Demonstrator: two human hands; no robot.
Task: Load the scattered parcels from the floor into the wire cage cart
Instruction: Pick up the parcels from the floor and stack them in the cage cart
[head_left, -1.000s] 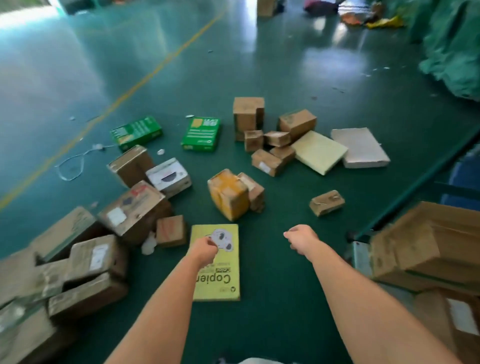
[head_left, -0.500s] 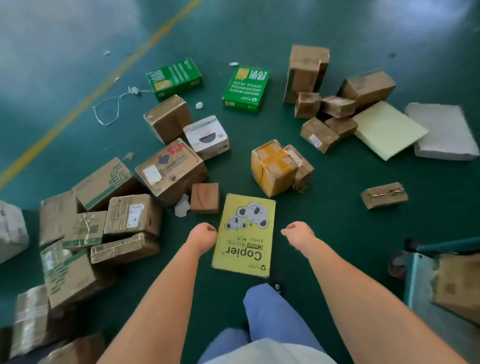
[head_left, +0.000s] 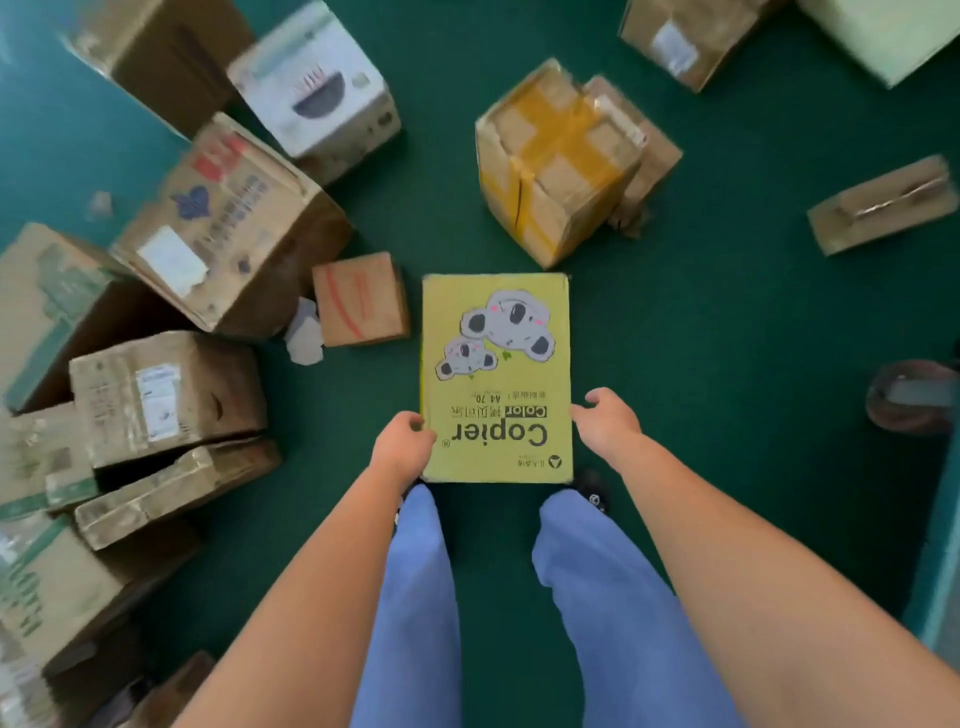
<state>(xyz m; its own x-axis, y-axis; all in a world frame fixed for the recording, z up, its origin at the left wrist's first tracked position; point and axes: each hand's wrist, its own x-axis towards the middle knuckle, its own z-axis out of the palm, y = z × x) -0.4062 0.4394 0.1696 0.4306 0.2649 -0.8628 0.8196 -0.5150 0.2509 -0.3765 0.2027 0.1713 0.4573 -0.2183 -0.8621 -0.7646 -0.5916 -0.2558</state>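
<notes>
**Both hands close on yellow paper pack among scattered parcels**

A person bends over the green floor (head_left: 727, 322), the left hand (head_left: 402, 447) curled against the left long edge of a yellow paper pack (head_left: 496, 379) and the right hand (head_left: 605, 421) curled at the right long edge, thumb raised; both touch the sides near the pack's near end, though whether either has a firm hold cannot be told; the pack lies flat straight ahead, just beyond the knees, its long axis running away from the person, each hand equally near; a lift from the two long sides looks the likely next move. Upside down to the camera, its cover reads "Copier", "Color" and "A4 70", beneath a drawing of two grey koalas. Just beside its far left corner sits a small brown box (head_left: 361, 299) with red marks; a box bound in yellow tape (head_left: 550, 156) stands just beyond the far end; a white box (head_left: 317, 88) and a pile of brown cartons (head_left: 171, 395) with unreadable white labels lie to the left; a flat parcel (head_left: 883, 205) lies well apart to the right. The cart is not clearly in view.
</notes>
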